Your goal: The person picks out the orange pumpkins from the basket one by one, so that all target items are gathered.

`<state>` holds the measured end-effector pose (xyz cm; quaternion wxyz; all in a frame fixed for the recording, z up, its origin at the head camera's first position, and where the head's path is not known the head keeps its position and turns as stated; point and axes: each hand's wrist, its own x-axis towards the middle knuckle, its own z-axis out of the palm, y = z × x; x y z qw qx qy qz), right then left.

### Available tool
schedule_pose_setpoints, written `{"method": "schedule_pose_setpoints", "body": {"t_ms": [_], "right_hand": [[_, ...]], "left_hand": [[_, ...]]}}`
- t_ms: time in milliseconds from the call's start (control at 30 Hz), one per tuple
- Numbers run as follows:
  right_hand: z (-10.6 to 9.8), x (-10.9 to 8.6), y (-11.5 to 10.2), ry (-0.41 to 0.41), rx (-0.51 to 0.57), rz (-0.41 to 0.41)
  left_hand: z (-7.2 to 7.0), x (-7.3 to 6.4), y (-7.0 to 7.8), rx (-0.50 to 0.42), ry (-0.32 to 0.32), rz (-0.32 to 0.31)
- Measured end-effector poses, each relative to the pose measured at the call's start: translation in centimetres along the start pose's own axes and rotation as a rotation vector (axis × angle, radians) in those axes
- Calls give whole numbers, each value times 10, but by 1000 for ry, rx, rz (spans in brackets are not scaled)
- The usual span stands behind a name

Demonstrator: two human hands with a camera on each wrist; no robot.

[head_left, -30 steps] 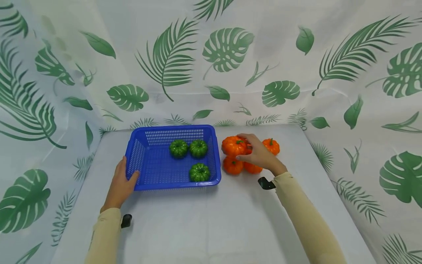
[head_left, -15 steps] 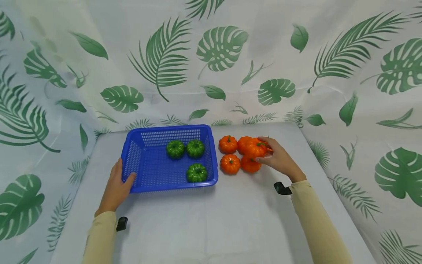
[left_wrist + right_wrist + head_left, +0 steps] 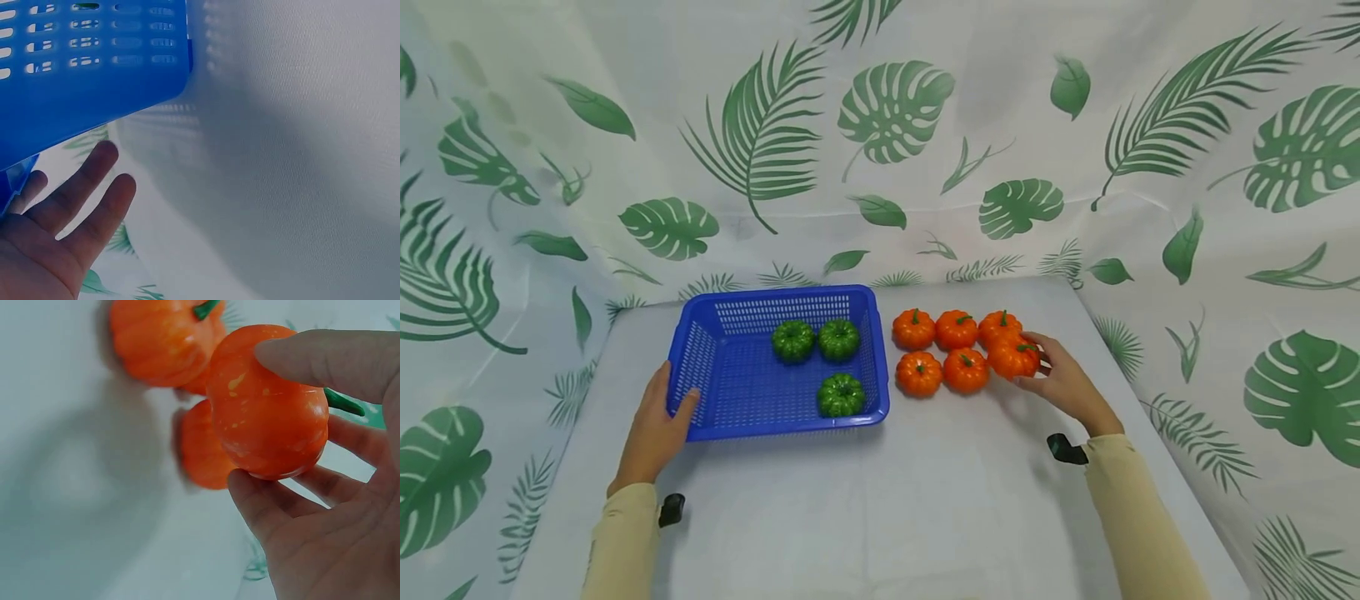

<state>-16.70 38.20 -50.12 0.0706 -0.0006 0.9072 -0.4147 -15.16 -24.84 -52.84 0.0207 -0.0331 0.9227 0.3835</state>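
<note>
My right hand [image 3: 1072,393] grips a small orange pumpkin [image 3: 1011,360] with a green stem, at the right end of a cluster of orange pumpkins. In the right wrist view the thumb lies on one side of this pumpkin [image 3: 269,425] and the fingers on the other. At the front left corner of a blue plastic basket [image 3: 775,428], my left hand [image 3: 651,435] rests with the thumb at the rim. The left wrist view shows its fingers [image 3: 94,222] straight and spread beside the basket wall [image 3: 94,94]; its thumb is hidden there.
Three green pumpkins [image 3: 841,395] sit in the right half of the basket. Right of it, two orange pumpkins [image 3: 966,371] form a front row and three orange pumpkins [image 3: 956,330] a back row on the white table [image 3: 865,517]. A leaf-patterned sheet [image 3: 925,250] hangs behind.
My right hand has carried its orange pumpkin right and toward me, from over the cluster's left side to the front row's right end. The left hand stays at the basket.
</note>
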Motion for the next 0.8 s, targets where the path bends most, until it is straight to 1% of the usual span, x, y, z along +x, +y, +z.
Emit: {"method": "schedule_pose_setpoints", "body": {"t_ms": [133, 233, 333, 500, 600, 700, 800], "right_hand": [[4, 1, 11, -12, 4, 10], [6, 1, 18, -18, 3, 15], [8, 2, 24, -23, -9, 31], [13, 5, 31, -38, -31, 63], [15, 6, 32, -53, -45, 75], [13, 5, 29, -55, -56, 66], [8, 6, 20, -22, -59, 43]], "left_hand": [[-3, -1, 1, 0, 12, -24], [-7, -2, 3, -22, 16, -45], [-11, -2, 8, -34, 48, -27], [-18, 0, 22, 1, 152, 42], [-20, 3, 32, 6, 204, 100], [-22, 6, 43, 3, 244, 164], [-24, 13, 53, 16, 274, 217]]}}
